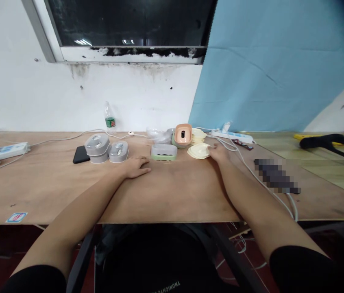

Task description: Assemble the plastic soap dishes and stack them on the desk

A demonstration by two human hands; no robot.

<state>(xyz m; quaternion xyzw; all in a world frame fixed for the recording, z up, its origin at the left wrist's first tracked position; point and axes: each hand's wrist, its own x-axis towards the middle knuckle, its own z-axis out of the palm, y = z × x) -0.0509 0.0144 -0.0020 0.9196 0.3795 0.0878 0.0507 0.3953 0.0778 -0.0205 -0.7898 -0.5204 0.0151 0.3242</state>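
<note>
Plywood table (53, 191) is running off frame at both sides. Left hand (135, 167) is lying flat, fingers spread, just short of the green box (164, 152). Right hand (219, 154) is touching the cream pads (199, 151); fingertips are hidden, grip unclear. Pixelated patch (277, 176) is masking something beside the cable (263, 183).

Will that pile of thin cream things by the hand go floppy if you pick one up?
Probably. The cream pile at the right hand looks thin, with wavy edges, so a piece would likely bend. It seems light. Pushing might slide the loose layers apart.
</note>
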